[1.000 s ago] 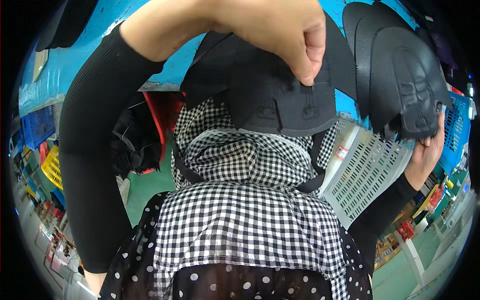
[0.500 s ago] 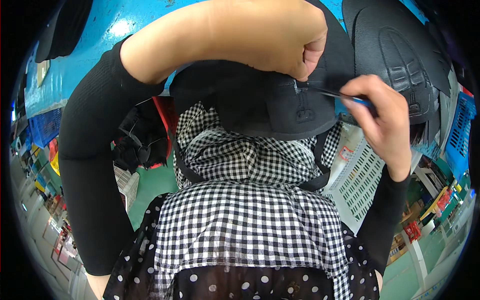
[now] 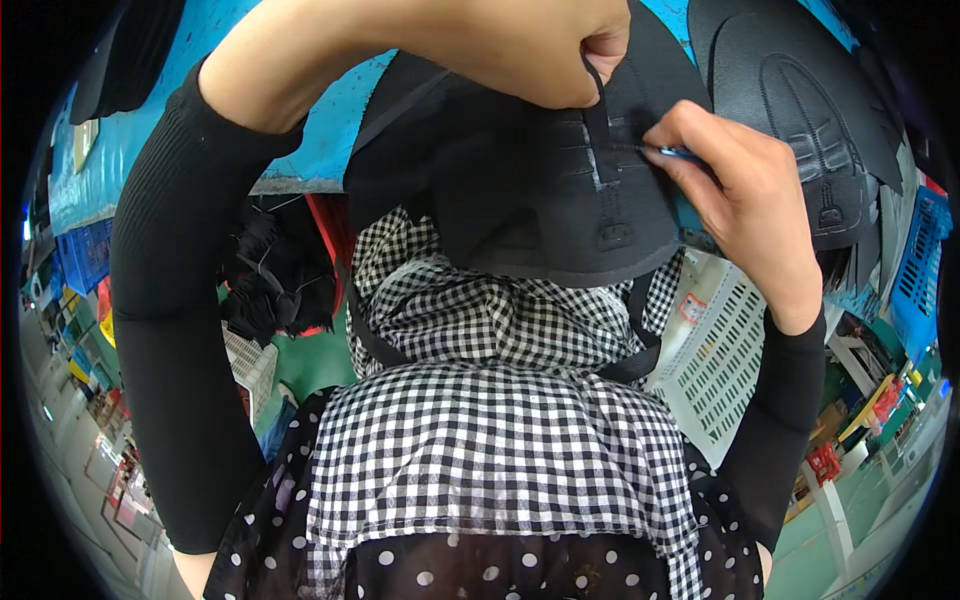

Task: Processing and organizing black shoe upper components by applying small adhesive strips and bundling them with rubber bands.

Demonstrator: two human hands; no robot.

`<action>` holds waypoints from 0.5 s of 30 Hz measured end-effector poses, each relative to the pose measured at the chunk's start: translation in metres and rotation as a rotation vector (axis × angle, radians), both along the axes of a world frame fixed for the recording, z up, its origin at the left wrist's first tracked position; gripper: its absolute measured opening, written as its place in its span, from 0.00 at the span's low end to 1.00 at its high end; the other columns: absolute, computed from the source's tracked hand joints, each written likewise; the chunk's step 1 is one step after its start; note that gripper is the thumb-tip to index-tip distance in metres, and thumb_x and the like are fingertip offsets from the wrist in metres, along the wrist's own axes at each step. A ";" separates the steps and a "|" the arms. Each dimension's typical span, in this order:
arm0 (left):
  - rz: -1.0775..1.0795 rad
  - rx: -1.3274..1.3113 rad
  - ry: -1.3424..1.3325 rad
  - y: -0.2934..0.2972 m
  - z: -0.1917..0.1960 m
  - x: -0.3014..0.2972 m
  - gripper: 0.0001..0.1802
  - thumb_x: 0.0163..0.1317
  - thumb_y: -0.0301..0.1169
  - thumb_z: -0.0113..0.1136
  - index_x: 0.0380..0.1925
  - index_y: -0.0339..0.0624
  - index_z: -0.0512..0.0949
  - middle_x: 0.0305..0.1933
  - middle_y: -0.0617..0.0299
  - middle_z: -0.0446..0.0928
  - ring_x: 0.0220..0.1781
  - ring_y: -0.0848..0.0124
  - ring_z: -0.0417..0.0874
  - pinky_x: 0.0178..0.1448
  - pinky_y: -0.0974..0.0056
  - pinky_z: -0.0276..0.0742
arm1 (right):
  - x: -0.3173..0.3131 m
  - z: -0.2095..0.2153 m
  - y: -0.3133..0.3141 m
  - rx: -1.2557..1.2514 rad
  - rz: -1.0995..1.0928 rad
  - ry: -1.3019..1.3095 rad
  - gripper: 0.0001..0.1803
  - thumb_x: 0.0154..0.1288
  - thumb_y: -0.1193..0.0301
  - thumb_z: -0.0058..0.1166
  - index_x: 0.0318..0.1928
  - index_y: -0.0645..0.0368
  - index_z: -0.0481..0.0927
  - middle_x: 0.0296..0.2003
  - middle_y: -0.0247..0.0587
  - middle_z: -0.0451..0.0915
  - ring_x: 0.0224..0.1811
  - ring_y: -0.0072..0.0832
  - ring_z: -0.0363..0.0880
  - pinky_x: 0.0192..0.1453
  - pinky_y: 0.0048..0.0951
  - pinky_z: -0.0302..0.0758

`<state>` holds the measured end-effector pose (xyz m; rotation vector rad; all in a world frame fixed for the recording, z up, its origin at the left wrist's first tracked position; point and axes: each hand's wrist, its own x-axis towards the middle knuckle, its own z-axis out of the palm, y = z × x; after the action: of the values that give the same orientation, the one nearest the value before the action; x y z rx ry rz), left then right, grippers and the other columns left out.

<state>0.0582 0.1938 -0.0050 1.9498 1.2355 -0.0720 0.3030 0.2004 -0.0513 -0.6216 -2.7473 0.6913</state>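
A black shoe-upper piece [image 3: 490, 205] with stitched outlines lies over the blue table's near edge and my lap. From its slot a narrow black strip [image 3: 598, 140] rises, pinched between the thumb and finger of my left hand [image 3: 555, 50]. Pale marks line the slot. My right hand [image 3: 745, 175], just right of the slot, is closed round a thin blue-handled tool [image 3: 680, 153]. The tool's dark tip points at the strip, blurred, so whether it touches I cannot tell.
More stitched black uppers [image 3: 790, 110] are stacked on the blue table [image 3: 110, 180] at the right. Below the table's edge stand a white slatted crate [image 3: 715, 350] at the right and a red bin [image 3: 330, 230] of black pieces at the left. Blue baskets [image 3: 915, 270] stand farther out.
My left hand has moved up and left, drawing out a longer length of strip. My right hand has come up and left, bringing the tool closer to the slot.
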 end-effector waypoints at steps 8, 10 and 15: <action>-0.022 -0.067 0.004 0.000 0.009 -0.002 0.12 0.59 0.32 0.56 0.33 0.34 0.83 0.33 0.45 0.84 0.38 0.50 0.85 0.45 0.52 0.79 | -0.004 0.024 0.008 -0.089 -0.138 -0.211 0.10 0.69 0.69 0.62 0.45 0.60 0.78 0.33 0.43 0.83 0.34 0.43 0.83 0.41 0.33 0.77; -0.015 -0.137 0.052 0.006 0.008 -0.002 0.12 0.60 0.32 0.56 0.35 0.35 0.83 0.33 0.46 0.84 0.39 0.50 0.85 0.45 0.52 0.79 | -0.006 0.017 0.010 -0.073 -0.111 -0.185 0.09 0.71 0.68 0.61 0.44 0.59 0.78 0.31 0.45 0.81 0.33 0.42 0.82 0.39 0.34 0.76; -0.073 -0.072 -0.150 0.005 0.001 -0.013 0.12 0.62 0.31 0.55 0.38 0.35 0.82 0.34 0.48 0.83 0.40 0.53 0.84 0.47 0.53 0.78 | -0.019 0.005 0.013 -0.037 -0.125 -0.147 0.14 0.70 0.57 0.62 0.39 0.54 0.78 0.25 0.42 0.80 0.27 0.41 0.81 0.32 0.38 0.74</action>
<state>0.0450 0.1990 -0.0036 1.9017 1.0507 -0.0071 0.2844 0.2137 -0.0460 -0.8761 -2.8033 0.6945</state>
